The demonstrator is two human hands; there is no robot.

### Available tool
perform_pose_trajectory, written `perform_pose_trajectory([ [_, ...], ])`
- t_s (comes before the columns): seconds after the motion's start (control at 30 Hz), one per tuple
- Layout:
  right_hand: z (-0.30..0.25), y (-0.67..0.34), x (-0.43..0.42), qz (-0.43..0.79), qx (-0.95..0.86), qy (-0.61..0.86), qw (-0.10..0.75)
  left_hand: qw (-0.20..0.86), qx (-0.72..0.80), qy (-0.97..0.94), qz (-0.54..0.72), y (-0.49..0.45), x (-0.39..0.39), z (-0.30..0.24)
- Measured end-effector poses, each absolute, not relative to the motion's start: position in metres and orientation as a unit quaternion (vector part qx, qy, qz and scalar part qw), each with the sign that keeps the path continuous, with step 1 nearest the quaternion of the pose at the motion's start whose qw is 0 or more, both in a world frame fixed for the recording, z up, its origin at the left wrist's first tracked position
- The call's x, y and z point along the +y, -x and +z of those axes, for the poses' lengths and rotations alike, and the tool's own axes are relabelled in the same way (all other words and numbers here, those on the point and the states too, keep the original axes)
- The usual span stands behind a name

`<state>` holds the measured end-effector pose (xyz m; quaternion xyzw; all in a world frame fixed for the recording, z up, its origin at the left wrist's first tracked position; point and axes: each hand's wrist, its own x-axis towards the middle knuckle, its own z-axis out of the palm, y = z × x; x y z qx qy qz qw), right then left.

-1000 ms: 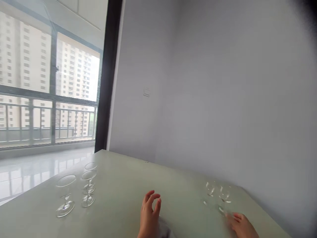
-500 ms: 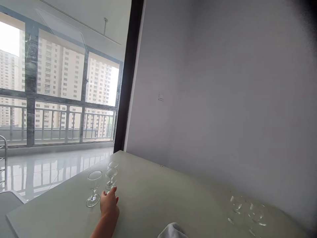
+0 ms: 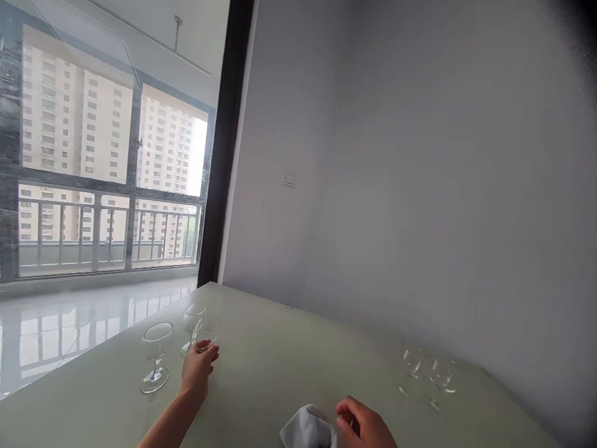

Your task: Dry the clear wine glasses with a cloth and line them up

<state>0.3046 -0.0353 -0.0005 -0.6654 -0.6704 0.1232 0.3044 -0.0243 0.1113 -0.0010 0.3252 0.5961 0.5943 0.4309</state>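
My left hand point(image 3: 198, 368) reaches out over the pale table point(image 3: 289, 367) and closes round a clear stemmed glass point(image 3: 206, 331). Two more stemmed glasses stand by it: one point(image 3: 156, 356) to the left and one point(image 3: 192, 318) just behind. My right hand point(image 3: 366, 426) is at the bottom edge, fingers curled against a crumpled grey cloth point(image 3: 308, 428). Two small clear glasses point(image 3: 426, 373) stand to the far right, near the wall.
A plain grey wall point(image 3: 396, 186) runs along the table's far side. Left of it, a dark frame point(image 3: 224, 143) borders a tall window with a railing and a glossy white floor point(image 3: 84, 317) below the table's left edge.
My left hand, which was reaching beside the glasses, now grips one. My right hand has come back into view by the cloth. The view has shifted slightly.
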Motion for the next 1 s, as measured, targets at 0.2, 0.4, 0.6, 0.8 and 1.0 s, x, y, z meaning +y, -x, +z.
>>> perform_pose_trajectory([
  [0.2,0.017,-0.267,-0.023,0.108,-0.713,0.662,0.203,0.458,0.516,-0.497,0.525,-0.033,0.083,0.003],
  [0.4,0.0,-0.265,-0.008,0.168,-0.747,0.628,0.138,0.433,0.451,-0.619,0.475,-0.081,0.065,0.0],
  [0.6,-0.004,-0.274,-0.004,0.214,-0.687,0.649,0.246,0.352,0.471,-0.682,0.435,-0.085,0.056,-0.002],
  [0.8,0.035,-0.29,-0.016,0.343,-0.494,0.613,0.513,0.281,0.524,-0.694,0.406,-0.081,0.052,0.0],
  [1.0,0.055,-0.248,-0.027,0.29,-0.513,0.542,0.599,0.24,0.53,-0.715,0.388,-0.097,0.043,0.018],
])
